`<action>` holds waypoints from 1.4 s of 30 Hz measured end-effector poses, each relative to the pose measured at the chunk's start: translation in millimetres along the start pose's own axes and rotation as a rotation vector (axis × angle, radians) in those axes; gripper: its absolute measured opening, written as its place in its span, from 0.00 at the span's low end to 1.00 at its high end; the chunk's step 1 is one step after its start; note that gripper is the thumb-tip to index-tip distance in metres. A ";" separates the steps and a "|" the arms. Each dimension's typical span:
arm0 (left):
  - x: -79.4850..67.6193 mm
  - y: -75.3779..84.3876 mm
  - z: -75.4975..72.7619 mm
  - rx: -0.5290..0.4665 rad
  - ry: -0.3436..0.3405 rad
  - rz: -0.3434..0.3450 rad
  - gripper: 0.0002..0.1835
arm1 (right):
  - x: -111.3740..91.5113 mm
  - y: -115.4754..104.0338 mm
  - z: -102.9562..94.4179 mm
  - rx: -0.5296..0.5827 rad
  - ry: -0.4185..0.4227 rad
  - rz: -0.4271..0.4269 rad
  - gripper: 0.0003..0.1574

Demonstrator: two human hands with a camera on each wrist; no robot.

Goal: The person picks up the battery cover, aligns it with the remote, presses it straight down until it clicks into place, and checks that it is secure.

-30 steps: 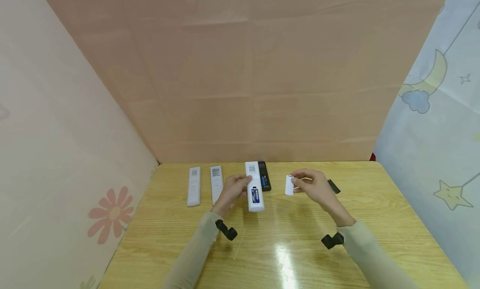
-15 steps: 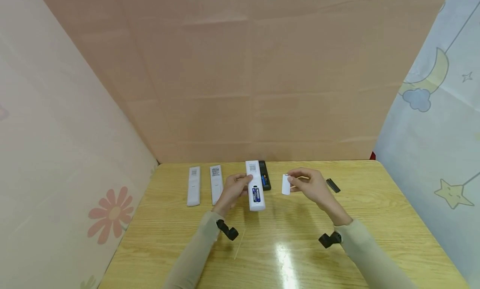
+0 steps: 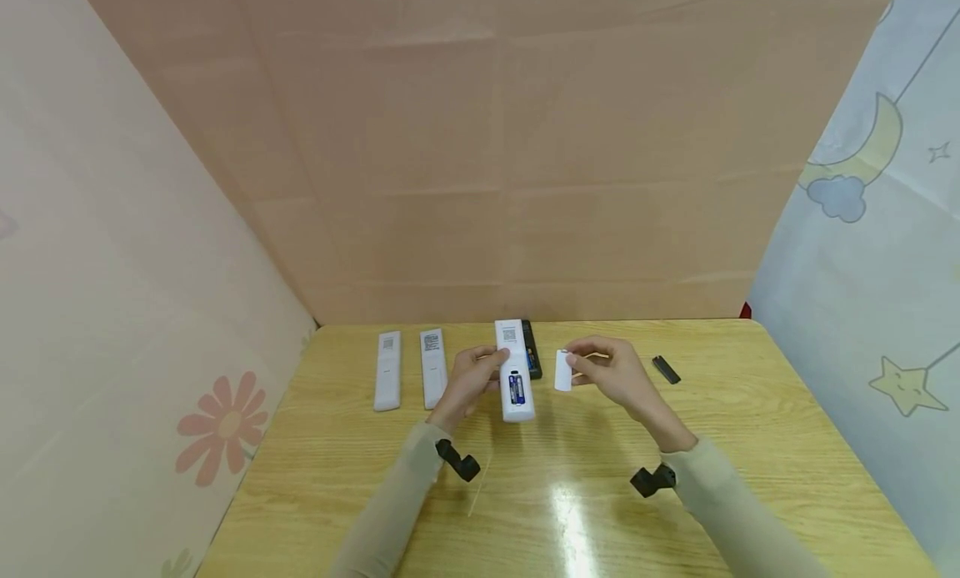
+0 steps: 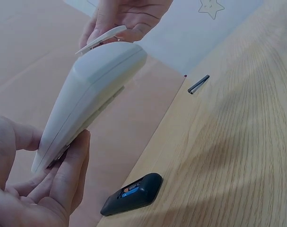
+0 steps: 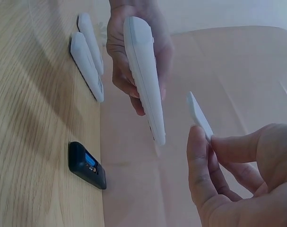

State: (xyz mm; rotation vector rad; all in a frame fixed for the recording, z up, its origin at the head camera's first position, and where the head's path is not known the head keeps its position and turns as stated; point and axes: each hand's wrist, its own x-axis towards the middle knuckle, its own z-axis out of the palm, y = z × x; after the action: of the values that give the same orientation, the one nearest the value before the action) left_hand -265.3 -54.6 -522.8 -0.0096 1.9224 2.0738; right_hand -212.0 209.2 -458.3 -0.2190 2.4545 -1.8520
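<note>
My left hand [image 3: 472, 379] grips a white remote control [image 3: 513, 357] above the table, its back turned up toward me. The remote's battery compartment is uncovered, and two blue batteries [image 3: 517, 389] lie in it. Between thumb and fingers, my right hand [image 3: 611, 369] pinches a white battery cover [image 3: 563, 370], just right of the remote and apart from it. In the right wrist view, the cover [image 5: 199, 116] is seen nearly edge-on beside the remote [image 5: 145, 75]. The left wrist view shows the remote [image 4: 89, 90] from its side, with the left thumb and fingers around its far end.
A black remote [image 3: 532, 350] with its battery compartment uncovered lies behind the held one. Two white remotes, one [image 3: 387, 371] farther left and one [image 3: 433, 369] by the left hand, lie on the wooden table [image 3: 337, 495]. A small black cover [image 3: 666, 369] lies at right.
My right hand has moved left with the white battery cover, nearer the remote. The left hand and the white remote have shifted slightly right.
</note>
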 end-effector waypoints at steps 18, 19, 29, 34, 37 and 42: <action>-1.1 2.9 9.0 -0.019 -0.001 -0.006 0.34 | 3.9 -3.5 15.3 0.032 -0.022 -0.028 0.15; -1.3 2.7 9.3 -0.021 -0.001 -0.006 0.34 | 3.6 -3.9 16.2 0.034 -0.023 -0.028 0.15; -2.3 2.9 13.1 -0.027 -0.009 0.006 0.34 | 3.7 -4.2 21.8 0.047 -0.050 -0.015 0.15; -1.9 2.3 13.7 -0.031 -0.017 0.008 0.33 | 3.5 -5.0 24.2 0.044 -0.059 -0.013 0.15; -1.9 1.6 13.9 -0.027 -0.017 0.004 0.34 | 3.7 -5.6 26.5 0.049 -0.062 -0.016 0.15; -2.5 -0.9 14.3 -0.017 -0.013 0.002 0.35 | 4.0 -4.7 30.2 0.059 -0.068 -0.012 0.14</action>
State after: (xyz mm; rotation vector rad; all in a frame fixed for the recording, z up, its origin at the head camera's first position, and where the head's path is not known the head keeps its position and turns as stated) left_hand -259.8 -41.2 -521.7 0.0017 1.8978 2.0861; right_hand -211.6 178.6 -462.0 -0.2891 2.3561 -1.8854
